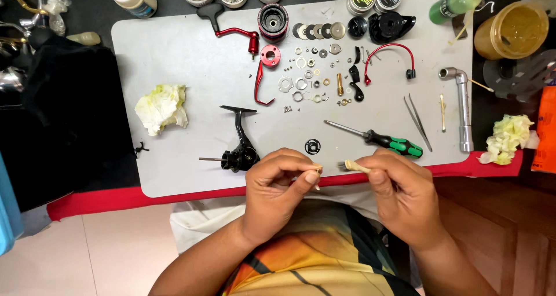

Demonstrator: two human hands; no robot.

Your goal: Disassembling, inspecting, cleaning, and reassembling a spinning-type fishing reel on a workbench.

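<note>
Pinching a tiny brass part between thumb and forefinger, the left hand holds it just above the near edge of the grey mat; the right hand is closed on a small brush beside it. Light, hard, slippery-looking, the part seems easily dropped, best gripped by its sides

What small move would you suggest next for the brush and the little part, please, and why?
Probably bring the brush tip a touch left onto the small part. The left hand pinches that part at its fingertips, the right hand holds the brush aimed at it, and a small gap separates them.
</note>
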